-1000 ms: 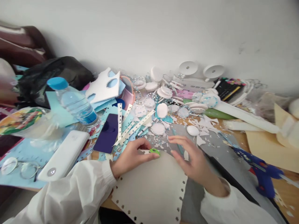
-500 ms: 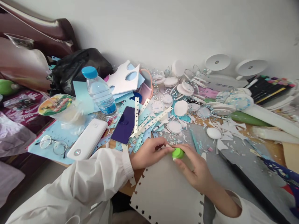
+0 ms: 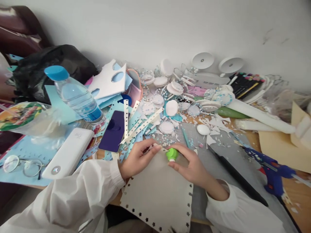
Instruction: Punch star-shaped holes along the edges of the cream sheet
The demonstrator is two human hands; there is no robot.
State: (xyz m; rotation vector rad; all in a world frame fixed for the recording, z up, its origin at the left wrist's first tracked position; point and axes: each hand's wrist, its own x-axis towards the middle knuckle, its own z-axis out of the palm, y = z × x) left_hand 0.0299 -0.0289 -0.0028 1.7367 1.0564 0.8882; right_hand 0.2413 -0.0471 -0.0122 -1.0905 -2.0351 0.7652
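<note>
A large off-white paper sheet (image 3: pixel 157 191) lies in front of me, with small flower-shaped holes along its near and side edges. At its far edge, my right hand (image 3: pixel 194 165) grips a small green craft punch (image 3: pixel 172 154) between thumb and fingers. My left hand (image 3: pixel 139 159) pinches the far edge of the sheet just left of the punch, thumb on top. Whether the paper sits inside the punch's slot is hard to see. Beyond my left hand lie punched paper strips (image 3: pixel 143 126) and a dark phone (image 3: pixel 112 131).
To the left are a water bottle (image 3: pixel 75 97), a white power bank (image 3: pixel 68 153) and glasses (image 3: pixel 23 165). White foam discs (image 3: pixel 172 107) and scraps crowd the back. On the right lie a black-handled knife (image 3: pixel 240 179) and a blue glue gun (image 3: pixel 269 168).
The view has turned to the right, bringing more of the glue gun into sight. Both hands stay at the sheet's far edge, with the punch still in the right hand.
</note>
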